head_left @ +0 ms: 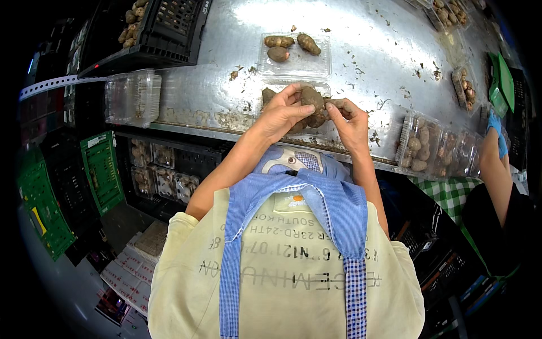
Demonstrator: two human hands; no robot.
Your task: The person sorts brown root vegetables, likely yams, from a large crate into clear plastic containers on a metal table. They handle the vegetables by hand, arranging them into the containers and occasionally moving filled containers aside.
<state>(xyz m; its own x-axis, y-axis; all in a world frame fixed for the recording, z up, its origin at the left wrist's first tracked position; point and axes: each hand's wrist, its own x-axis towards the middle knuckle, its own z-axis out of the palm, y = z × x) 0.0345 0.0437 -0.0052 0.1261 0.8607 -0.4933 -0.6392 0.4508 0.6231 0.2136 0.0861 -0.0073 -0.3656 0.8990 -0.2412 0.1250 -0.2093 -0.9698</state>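
Observation:
In front of me, above the near edge of the steel table, my left hand (281,112) holds a brown taro corm (312,97) between thumb and fingers. My right hand (351,120) pinches at the right side of this corm with thumb and forefinger; what exactly lies between those fingertips is too small to tell. Below the hands is a clear plastic clamshell container (324,87) with more corms (296,127) in it, partly hidden by my hands. Just beyond lies another clear clamshell container (296,69), bearing three taro corms (279,41).
Nested empty clamshells (133,97) stand left, below a black crate (169,42) of corms. Filled clamshells (419,146) line the table's right edge. A co-worker's blue-gloved hand (496,127) is near a green scale or tray (501,84). Soil crumbs dot the steel table (377,80).

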